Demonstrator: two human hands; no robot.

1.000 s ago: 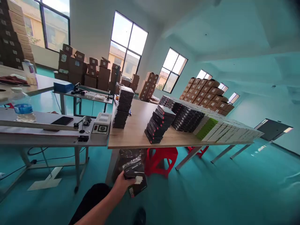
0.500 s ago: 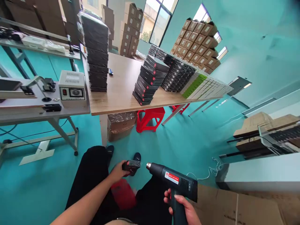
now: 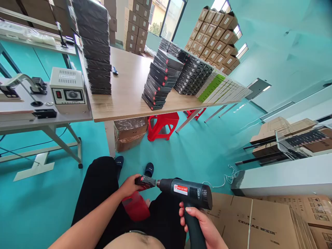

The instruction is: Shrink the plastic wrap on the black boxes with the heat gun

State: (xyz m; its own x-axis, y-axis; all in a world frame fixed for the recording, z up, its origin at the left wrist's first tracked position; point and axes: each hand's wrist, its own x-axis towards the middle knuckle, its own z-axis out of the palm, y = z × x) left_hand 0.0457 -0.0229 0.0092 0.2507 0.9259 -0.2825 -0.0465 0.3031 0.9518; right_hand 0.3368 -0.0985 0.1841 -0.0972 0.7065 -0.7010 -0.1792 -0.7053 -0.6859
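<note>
Closer to the box than a moment ago, the heat gun is now pointing its nozzle at the box's end, the gap shrinking to almost nothing; I cannot tell whether the 2 are touching. The left hand is gripping the box by its other end, holding it between the trouser legs. The right hand is curling its fingers around the heat gun's handle; I cannot tell whether it is blowing. That shift is lining up nozzle and box, so any hot air would be meeting the box's end directly. A tall stack and a shorter stack are standing on the table, well apart from both hands.
</note>
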